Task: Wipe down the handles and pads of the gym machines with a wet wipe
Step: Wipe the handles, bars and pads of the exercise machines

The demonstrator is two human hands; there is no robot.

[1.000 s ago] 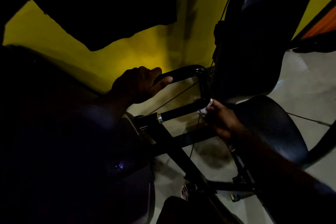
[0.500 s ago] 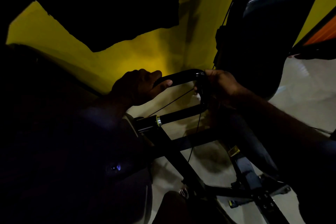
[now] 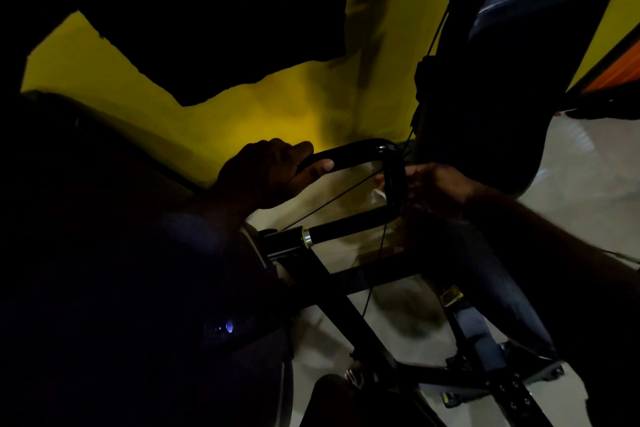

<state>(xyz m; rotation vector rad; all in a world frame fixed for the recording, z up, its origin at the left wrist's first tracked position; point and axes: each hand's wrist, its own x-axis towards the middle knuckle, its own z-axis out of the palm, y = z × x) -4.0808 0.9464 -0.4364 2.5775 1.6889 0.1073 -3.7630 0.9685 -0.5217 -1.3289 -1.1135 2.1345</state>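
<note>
The scene is very dark. A black looped machine handle point(image 3: 360, 149) juts out at mid-frame. My left hand point(image 3: 273, 173) grips the upper bar of the loop at its left end. My right hand point(image 3: 436, 187) is wrapped around the loop's right-hand vertical bend, holding a pale wet wipe point(image 3: 379, 192) against it; only a small scrap of wipe shows beside the bar. The lower bar point(image 3: 349, 225) of the handle runs down left to a metal ring.
A dark padded backrest point(image 3: 526, 55) rises at upper right, right behind the handle. Black frame tubes point(image 3: 349, 315) cross below, over a pale floor point(image 3: 581, 184). A thin cable point(image 3: 332, 199) runs diagonally through the loop. The yellow wall point(image 3: 242, 114) lies behind.
My right hand climbed from the lower bar's right end up to the vertical bend of the loop with the wipe. My left hand kept its grip on the upper bar.
</note>
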